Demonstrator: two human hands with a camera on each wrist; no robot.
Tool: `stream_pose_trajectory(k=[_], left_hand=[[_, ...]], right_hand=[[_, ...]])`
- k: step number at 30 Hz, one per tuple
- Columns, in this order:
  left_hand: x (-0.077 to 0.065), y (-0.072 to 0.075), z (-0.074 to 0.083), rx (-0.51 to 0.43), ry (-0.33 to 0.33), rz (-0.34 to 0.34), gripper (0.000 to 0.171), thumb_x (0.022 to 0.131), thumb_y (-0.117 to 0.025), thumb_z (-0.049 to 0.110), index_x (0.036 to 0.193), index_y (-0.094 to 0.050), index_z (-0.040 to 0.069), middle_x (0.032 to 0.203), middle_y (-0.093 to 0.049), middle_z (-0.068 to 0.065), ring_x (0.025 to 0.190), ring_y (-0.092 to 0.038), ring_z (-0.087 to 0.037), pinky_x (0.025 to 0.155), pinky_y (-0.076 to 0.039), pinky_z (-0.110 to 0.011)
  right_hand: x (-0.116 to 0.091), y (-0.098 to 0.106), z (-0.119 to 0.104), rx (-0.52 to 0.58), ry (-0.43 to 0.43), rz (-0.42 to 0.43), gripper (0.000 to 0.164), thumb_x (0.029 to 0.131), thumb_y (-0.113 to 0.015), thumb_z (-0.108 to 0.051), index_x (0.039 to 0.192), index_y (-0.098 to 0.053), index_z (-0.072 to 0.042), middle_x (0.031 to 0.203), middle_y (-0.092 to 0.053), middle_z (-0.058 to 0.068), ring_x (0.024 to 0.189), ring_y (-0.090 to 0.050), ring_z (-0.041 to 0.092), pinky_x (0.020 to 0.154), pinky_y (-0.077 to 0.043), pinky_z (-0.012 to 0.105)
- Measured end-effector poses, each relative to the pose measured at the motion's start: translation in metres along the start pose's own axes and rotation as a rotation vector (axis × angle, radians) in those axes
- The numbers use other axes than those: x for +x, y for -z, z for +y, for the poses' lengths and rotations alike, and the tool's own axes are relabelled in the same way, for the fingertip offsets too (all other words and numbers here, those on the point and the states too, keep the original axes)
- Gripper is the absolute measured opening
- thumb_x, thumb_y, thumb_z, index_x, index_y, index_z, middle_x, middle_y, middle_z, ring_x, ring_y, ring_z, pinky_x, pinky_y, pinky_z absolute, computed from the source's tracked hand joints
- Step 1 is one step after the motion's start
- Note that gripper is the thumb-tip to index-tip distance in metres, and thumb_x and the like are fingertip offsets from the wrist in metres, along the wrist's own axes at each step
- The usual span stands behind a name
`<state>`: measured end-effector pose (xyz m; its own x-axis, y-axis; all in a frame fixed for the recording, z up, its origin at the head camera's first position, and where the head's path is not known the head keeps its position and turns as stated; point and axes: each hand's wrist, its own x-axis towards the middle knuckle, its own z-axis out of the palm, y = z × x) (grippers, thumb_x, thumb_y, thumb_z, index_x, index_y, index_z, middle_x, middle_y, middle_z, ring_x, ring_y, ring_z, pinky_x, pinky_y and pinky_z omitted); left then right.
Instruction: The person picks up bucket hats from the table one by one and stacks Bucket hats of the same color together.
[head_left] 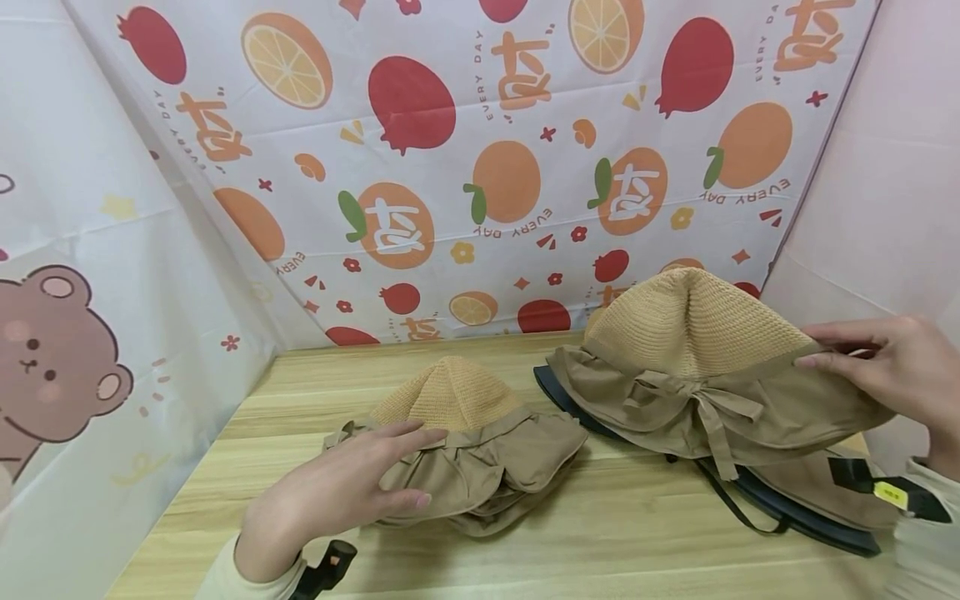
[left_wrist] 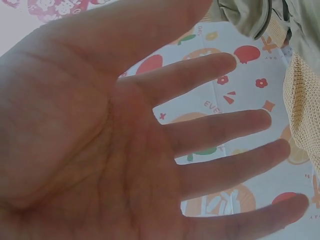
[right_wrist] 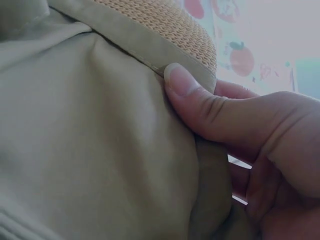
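My right hand [head_left: 896, 362] pinches the side of a sun hat [head_left: 697, 333] with a woven straw-coloured crown, a khaki ruffled brim and a fabric bow [head_left: 693, 392]. In the right wrist view, the thumb [right_wrist: 192, 102] presses the band where the crown meets the brim [right_wrist: 125, 120], and the other fingers are behind the fabric. My left hand [head_left: 345, 483] has its fingers extended at the near left side of a second, similar hat [head_left: 450, 392], overlapping its brim in the head view. From the left wrist, the palm [left_wrist: 100, 140] shows bare with fingers spread.
Below the raised-looking bow hat lie more hats with dark navy brims [head_left: 813, 517] and a thin dark strap [head_left: 738, 504]. The wooden table [head_left: 247, 467] meets a fruit-printed cloth [head_left: 510, 258] at the back. Pale cloth hangs on both sides.
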<state>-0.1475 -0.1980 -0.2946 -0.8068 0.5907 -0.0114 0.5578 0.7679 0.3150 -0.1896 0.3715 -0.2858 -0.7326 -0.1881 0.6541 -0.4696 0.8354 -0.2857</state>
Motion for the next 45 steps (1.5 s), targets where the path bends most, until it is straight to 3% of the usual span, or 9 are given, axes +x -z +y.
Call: stream_pose_trajectory(k=[5, 12, 19, 24, 30, 35, 36, 41, 45], left_hand=[[0.001, 0.002, 0.001, 0.002, -0.036, 0.032, 0.064, 0.095, -0.074, 0.038, 0.152, -0.052, 0.020, 0.153, -0.053, -0.019, 0.136, -0.057, -0.041, 0.105, -0.049, -0.061], [0.004, 0.005, 0.006, 0.029, -0.060, 0.073, 0.064, 0.094, -0.075, 0.035, 0.151, -0.052, 0.016, 0.150, -0.057, -0.010, 0.134, -0.059, -0.034, 0.106, -0.051, -0.055], [0.004, 0.007, 0.005, 0.027, -0.046, 0.100, 0.069, 0.093, -0.077, 0.036, 0.151, -0.051, 0.013, 0.151, -0.058, -0.006, 0.137, -0.057, -0.034, 0.107, -0.050, -0.056], [0.000, 0.008, 0.005, 0.001, -0.021, 0.123, 0.076, 0.093, -0.074, 0.045, 0.155, -0.045, 0.014, 0.155, -0.053, -0.007, 0.139, -0.055, -0.034, 0.109, -0.048, -0.057], [-0.001, 0.007, 0.007, -0.034, -0.009, 0.141, 0.080, 0.095, -0.059, 0.064, 0.158, -0.041, 0.018, 0.158, -0.050, -0.006, 0.143, -0.051, -0.032, 0.111, -0.046, -0.057], [-0.001, 0.006, 0.009, -0.026, -0.005, 0.167, 0.079, 0.095, -0.058, 0.065, 0.157, -0.042, 0.019, 0.156, -0.052, -0.006, 0.142, -0.053, -0.032, 0.111, -0.046, -0.056], [-0.001, 0.006, 0.009, -0.022, -0.009, 0.172, 0.078, 0.095, -0.059, 0.064, 0.157, -0.043, 0.019, 0.155, -0.053, -0.005, 0.142, -0.054, -0.031, 0.111, -0.047, -0.056], [0.002, 0.004, 0.009, 0.004, -0.059, 0.199, 0.071, 0.096, -0.061, 0.061, 0.152, -0.049, 0.020, 0.146, -0.060, 0.003, 0.134, -0.060, -0.020, 0.107, -0.051, -0.048], [0.005, 0.002, 0.010, -0.006, -0.168, 0.214, 0.044, 0.098, -0.065, 0.051, 0.134, -0.060, 0.027, 0.124, -0.066, 0.018, 0.113, -0.064, -0.003, 0.097, -0.056, -0.034]], right_hand=[[0.001, -0.003, -0.010, 0.058, -0.006, 0.042, 0.034, 0.062, -0.089, 0.016, 0.093, -0.081, 0.005, 0.093, -0.051, -0.055, 0.069, -0.057, -0.026, 0.056, -0.047, 0.004], [0.001, -0.003, -0.024, 0.114, 0.071, 0.084, 0.039, 0.059, -0.086, 0.024, 0.092, -0.081, 0.004, 0.096, -0.059, -0.048, 0.066, -0.061, -0.021, 0.056, -0.048, 0.004], [0.003, -0.010, -0.040, 0.220, 0.121, 0.053, 0.048, 0.056, -0.084, 0.028, 0.094, -0.082, -0.001, 0.092, -0.072, -0.033, 0.072, -0.069, -0.014, 0.061, -0.052, 0.006], [0.006, -0.020, -0.052, 0.279, 0.157, 0.039, 0.049, 0.054, -0.085, 0.027, 0.092, -0.083, -0.004, 0.085, -0.076, -0.026, 0.067, -0.068, -0.010, 0.056, -0.051, 0.009], [0.008, -0.031, -0.061, 0.411, 0.253, 0.010, 0.048, 0.054, -0.083, 0.028, 0.091, -0.082, -0.002, 0.084, -0.078, -0.017, 0.059, -0.063, -0.005, 0.047, -0.045, 0.015], [0.010, -0.038, -0.069, 0.518, 0.328, -0.003, 0.047, 0.055, -0.081, 0.028, 0.092, -0.081, -0.001, 0.078, -0.077, -0.012, 0.054, -0.052, -0.002, 0.042, -0.036, 0.019], [0.010, -0.040, -0.071, 0.518, 0.343, -0.009, 0.041, 0.060, -0.084, 0.023, 0.093, -0.082, -0.002, 0.078, -0.076, -0.011, 0.054, -0.052, -0.002, 0.043, -0.036, 0.018], [0.015, -0.052, -0.085, 0.590, 0.432, -0.053, 0.035, 0.068, -0.086, 0.014, 0.099, -0.081, -0.002, 0.087, -0.079, -0.008, 0.055, -0.054, -0.002, 0.045, -0.038, 0.016], [0.018, -0.063, -0.093, 0.698, 0.480, -0.088, 0.035, 0.072, -0.084, 0.014, 0.103, -0.080, 0.000, 0.097, -0.080, -0.009, 0.058, -0.053, 0.000, 0.045, -0.037, 0.017]])
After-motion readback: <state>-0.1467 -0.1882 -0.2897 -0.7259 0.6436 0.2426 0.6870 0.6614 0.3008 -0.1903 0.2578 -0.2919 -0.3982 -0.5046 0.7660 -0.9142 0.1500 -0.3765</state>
